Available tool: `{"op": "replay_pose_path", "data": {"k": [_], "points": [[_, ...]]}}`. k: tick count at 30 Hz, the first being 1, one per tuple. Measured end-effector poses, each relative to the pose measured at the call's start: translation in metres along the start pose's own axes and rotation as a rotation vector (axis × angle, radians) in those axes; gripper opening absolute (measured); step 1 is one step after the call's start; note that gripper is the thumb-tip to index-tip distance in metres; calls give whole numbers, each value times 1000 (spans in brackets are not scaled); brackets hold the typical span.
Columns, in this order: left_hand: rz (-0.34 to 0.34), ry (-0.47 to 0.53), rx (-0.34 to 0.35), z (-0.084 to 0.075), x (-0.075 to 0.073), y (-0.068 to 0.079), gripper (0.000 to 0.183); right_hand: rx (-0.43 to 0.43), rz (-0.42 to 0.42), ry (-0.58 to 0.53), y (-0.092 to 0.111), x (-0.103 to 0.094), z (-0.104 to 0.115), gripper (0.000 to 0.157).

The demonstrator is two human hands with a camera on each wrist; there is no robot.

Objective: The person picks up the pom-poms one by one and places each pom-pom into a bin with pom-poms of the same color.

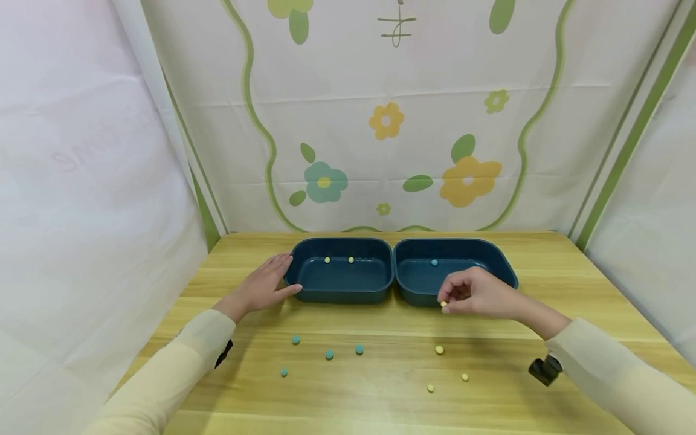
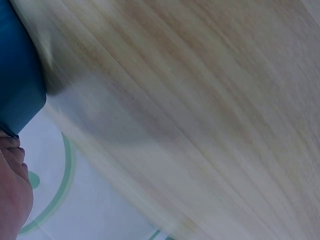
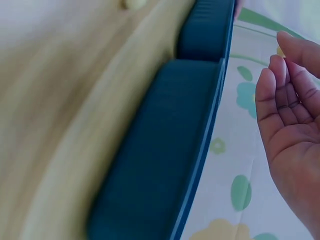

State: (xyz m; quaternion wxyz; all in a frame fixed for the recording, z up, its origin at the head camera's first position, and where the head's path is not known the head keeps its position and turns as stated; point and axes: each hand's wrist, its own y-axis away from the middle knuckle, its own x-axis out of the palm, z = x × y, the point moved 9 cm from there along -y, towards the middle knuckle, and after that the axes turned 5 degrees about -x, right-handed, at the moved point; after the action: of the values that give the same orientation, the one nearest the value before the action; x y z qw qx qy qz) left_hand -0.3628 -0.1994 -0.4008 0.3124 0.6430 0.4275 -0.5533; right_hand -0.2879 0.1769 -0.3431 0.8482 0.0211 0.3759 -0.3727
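yellow pellet [image 1: 443, 304]: pinched between thumb and fingertips of right hand [image 1: 481, 295]; right tray [image 1: 417, 298] just beyond that hand; step, judged: colour-sorting transfer; next move likely calls for carry to left tray [image 1: 342, 296], left of hand, then release; left hand [image 1: 263, 286]: fingers extended, thumb spread, touching left tray

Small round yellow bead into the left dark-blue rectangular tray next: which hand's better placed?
Right, likely. The right hand pinches a small round yellow bead near the right dark-blue rectangular tray; the left hand rests against the outer end of the left tray, no bead showing in it.
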Motion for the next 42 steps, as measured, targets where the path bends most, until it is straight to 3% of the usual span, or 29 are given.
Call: {"op": "replay_pose_path", "data": {"k": [5,15,25,42], "points": [[-11,2,5,0,0,0,87,69,-12,10,-30,-2,-1,10],[-18,0,11,0,0,0,86,138,-46,-22,-79,1,-7,7],[-12,-11,6,0,0,-1,87,166,-68,-37,-117,18,-17,13],[-1,-23,11,0,1,-1,88,243,-123,-32,-170,51,-35,5]]}}
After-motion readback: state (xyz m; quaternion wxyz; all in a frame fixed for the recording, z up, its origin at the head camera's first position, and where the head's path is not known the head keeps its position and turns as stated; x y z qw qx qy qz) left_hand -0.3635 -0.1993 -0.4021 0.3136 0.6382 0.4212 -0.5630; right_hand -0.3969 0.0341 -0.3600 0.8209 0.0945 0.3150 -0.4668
